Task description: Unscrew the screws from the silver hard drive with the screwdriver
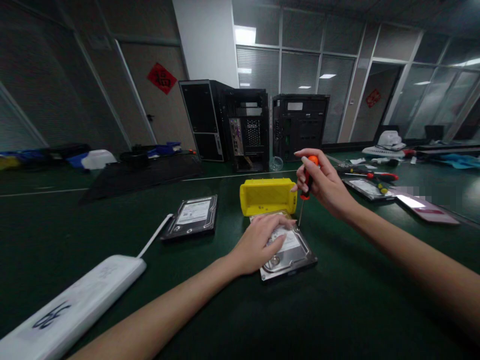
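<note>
A silver hard drive lies label up on the green table in front of me. My left hand rests flat across it, fingers stretched out, covering part of its label. In my right hand a screwdriver with an orange and black handle stands nearly upright. Its tip comes down at the drive's far right edge; whether it sits in a screw I cannot tell. Just behind the drive is a yellow plastic bin, its open side towards me, with a few tiny bits inside.
Another hard drive lies to the left, near a white power strip and its cable. On the right are a third drive, pliers and a pink phone. Black computer cases stand at the back.
</note>
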The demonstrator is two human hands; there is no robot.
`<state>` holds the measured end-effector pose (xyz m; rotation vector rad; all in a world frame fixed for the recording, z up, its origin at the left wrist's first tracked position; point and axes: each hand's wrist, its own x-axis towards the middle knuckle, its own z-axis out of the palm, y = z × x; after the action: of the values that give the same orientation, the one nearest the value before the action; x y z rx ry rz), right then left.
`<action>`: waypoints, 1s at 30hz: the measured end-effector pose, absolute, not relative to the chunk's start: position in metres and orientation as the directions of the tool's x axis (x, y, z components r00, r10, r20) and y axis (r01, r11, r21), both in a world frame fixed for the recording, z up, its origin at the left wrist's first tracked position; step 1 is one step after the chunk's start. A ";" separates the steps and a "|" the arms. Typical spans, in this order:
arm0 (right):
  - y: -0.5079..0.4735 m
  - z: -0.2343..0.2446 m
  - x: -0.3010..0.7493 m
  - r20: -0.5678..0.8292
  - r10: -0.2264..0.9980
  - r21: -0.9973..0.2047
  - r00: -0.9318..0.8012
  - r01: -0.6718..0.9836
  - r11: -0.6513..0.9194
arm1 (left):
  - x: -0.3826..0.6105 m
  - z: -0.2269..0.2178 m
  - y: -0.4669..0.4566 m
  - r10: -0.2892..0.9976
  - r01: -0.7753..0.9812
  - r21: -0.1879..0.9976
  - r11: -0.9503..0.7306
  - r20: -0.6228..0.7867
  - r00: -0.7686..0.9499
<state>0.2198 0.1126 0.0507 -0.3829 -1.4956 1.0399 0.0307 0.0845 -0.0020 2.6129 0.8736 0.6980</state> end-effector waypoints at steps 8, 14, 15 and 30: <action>0.108 0.055 0.215 0.597 0.727 -0.800 -0.340 -0.324 0.506 | 0.030 -0.003 0.085 0.622 0.497 0.388 -0.776 0.343 0.704; 0.109 0.056 0.217 0.651 0.700 -0.759 -0.294 -0.266 0.594 | 0.030 -0.002 0.084 0.627 0.506 0.383 -0.773 0.340 0.701; 0.109 0.056 0.218 0.653 0.698 -0.757 -0.292 -0.250 0.603 | 0.030 -0.003 0.084 0.627 0.506 0.382 -0.773 0.340 0.701; 0.114 0.054 0.223 0.618 0.743 -0.786 -0.257 -0.211 0.581 | 0.030 -0.003 0.085 0.622 0.495 0.392 -0.775 0.340 0.705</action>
<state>0.2231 0.1141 0.0540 -0.4598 -1.5832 0.9674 0.0298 0.0849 -0.0028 2.6432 0.8859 0.6720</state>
